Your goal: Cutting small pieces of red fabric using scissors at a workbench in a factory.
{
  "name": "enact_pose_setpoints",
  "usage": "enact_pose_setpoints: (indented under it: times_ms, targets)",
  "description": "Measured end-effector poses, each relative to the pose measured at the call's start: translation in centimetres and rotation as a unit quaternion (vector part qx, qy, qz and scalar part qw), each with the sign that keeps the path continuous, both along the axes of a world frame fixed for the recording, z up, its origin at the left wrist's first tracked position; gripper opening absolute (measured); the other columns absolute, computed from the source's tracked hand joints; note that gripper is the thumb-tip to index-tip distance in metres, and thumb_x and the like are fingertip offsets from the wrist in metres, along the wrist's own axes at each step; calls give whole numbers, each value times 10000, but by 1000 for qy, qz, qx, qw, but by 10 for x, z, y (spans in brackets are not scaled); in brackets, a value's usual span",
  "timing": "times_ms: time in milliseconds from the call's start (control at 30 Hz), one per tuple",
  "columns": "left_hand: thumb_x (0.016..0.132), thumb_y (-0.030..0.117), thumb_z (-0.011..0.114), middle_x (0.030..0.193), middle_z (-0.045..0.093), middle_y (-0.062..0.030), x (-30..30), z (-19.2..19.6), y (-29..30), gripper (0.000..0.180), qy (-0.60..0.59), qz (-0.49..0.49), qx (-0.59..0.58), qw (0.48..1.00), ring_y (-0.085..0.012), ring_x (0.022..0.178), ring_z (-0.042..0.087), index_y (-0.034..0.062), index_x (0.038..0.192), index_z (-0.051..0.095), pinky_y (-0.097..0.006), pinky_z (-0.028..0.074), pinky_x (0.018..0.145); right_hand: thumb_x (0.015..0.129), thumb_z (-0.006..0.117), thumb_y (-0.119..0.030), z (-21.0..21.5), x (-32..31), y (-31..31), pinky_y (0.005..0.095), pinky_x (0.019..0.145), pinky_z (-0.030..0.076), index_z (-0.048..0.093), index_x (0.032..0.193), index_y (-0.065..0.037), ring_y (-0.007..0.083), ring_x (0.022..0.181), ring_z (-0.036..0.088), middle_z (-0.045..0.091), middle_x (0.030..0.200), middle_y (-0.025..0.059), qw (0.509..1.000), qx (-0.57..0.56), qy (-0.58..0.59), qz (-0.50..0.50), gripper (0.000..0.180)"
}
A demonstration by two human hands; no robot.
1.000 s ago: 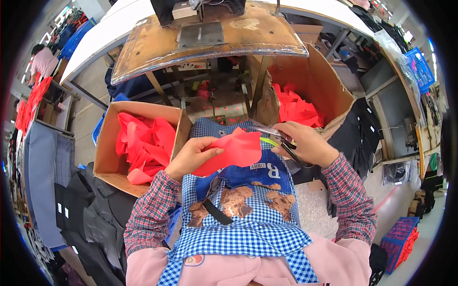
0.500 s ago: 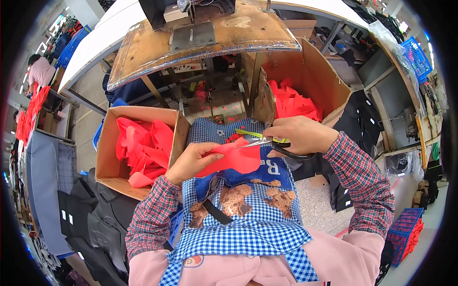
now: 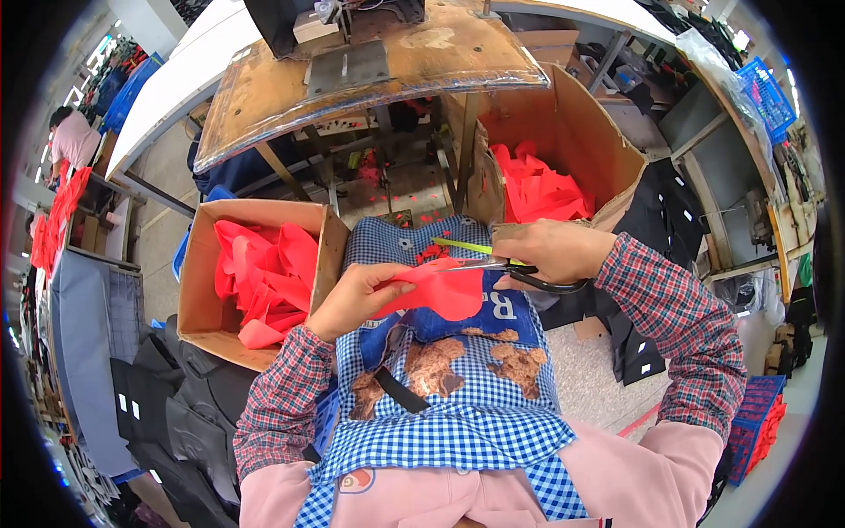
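Note:
My left hand (image 3: 356, 299) pinches a red fabric piece (image 3: 447, 295) by its left end, above my lap. In my right hand (image 3: 550, 251) is a pair of scissors (image 3: 546, 283) with black handles, its metal blades lying at the upper edge of the red piece. A yellow-green strip (image 3: 462, 245) sticks out leftward from the same right hand; what it belongs to is hidden by the fingers. Beneath both hands lies a blue checked apron (image 3: 458, 422) with brown bear prints, and small red scraps (image 3: 431, 253) rest on it beyond the red piece.
A cardboard box (image 3: 255, 356) of red pieces stands at the left, another box (image 3: 607, 150) of them at the right. Ahead is a wooden machine table (image 3: 458, 66). Dark fabric (image 3: 198, 396) is piled at the lower left. A person (image 3: 75, 136) bends at the far left.
The scissor blades have come closer together at the red piece's edge, and the yellow-green strip lies a little lower. My left hand has hardly moved; my right elbow has swung slightly outward.

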State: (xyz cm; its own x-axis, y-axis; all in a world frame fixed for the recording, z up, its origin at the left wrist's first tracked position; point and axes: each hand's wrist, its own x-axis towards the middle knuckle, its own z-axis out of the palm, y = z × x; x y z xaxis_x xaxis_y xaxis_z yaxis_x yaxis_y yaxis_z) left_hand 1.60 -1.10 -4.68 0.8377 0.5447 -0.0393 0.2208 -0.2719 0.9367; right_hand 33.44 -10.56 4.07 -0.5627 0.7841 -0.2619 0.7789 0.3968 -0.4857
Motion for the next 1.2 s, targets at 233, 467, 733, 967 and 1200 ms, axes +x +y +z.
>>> enact_pose_setpoints:
  times_ms: [233, 467, 733, 967, 1200]
  targets:
    - [921, 38, 659, 959, 738, -176, -1, -2, 1, 255, 16, 17, 56, 998, -217, 837, 722, -17, 1169, 682, -309, 549, 751, 1001, 552, -517, 9, 13, 1, 477, 727, 528, 629, 1094, -30, 409, 795, 676, 680, 816, 217, 995, -47, -32, -77, 501]
    - [894, 40, 671, 924, 708, -215, 8, -1, 0, 227, 5, 25, 137, 990, -324, 818, 709, -2, 1115, 700, -353, 552, 715, 963, 584, -557, 8, 17, 7, 482, 705, 520, 628, 1086, -41, 403, 851, 672, 689, 883, 195, 998, 37, -30, -32, 532]
    - [900, -4, 641, 897, 723, -163, 14, 8, 0, 235, -12, 46, 172, 984, -242, 806, 714, -14, 1127, 699, -315, 547, 721, 945, 658, -421, 27, 10, 18, 474, 687, 518, 658, 1019, -45, 402, 773, 665, 665, 774, 205, 997, 10, -77, -12, 383]
    - [911, 20, 652, 923, 706, -213, 36, 15, 14, 250, -37, 105, 133, 985, -315, 791, 699, -1, 1157, 685, -337, 547, 731, 922, 683, -468, 20, 25, 20, 443, 663, 511, 660, 1051, -42, 398, 722, 642, 652, 755, 188, 996, 42, -11, -75, 446]
    - [939, 22, 651, 886, 718, -159, 51, 16, 26, 249, -39, 65, 184, 980, -148, 810, 689, -16, 1184, 677, -270, 533, 758, 920, 685, -479, 31, 36, 18, 454, 669, 499, 646, 1066, -41, 408, 737, 633, 627, 758, 203, 991, 118, -14, -59, 464]
